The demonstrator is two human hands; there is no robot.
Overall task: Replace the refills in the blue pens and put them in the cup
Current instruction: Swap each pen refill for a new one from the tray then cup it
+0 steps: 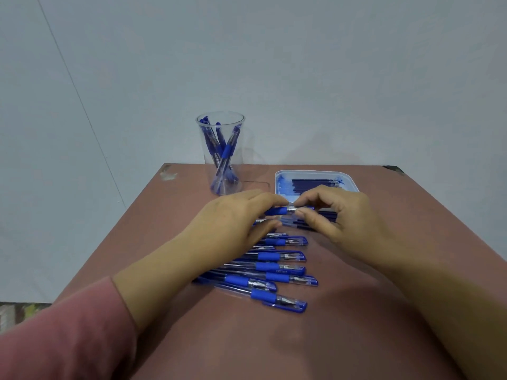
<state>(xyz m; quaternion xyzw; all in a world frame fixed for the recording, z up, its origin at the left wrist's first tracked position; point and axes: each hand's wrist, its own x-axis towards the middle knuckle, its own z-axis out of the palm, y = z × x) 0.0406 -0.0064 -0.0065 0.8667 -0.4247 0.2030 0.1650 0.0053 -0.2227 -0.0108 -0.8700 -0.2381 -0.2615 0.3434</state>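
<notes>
Two hands on one blue pen (290,210) over the tabletop (356,311) middle — left hand (233,215) grips barrel, right hand (338,215) pinches tip end | cup (222,152) at far edge, refill tray (354,183) right of it | likely unscrewing — hold barrel steady, twist tip straight, don't bend refill | pen row (274,267) toward near edge

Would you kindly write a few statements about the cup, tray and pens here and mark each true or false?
1. The cup has pens in it. True.
2. The left hand and right hand both grip one pen. True.
3. The tray sits left of the cup. False: it sits to the cup's right.
4. The cup lies on its side. False: it stands upright.
5. A row of pens lies on the table. True.
</notes>
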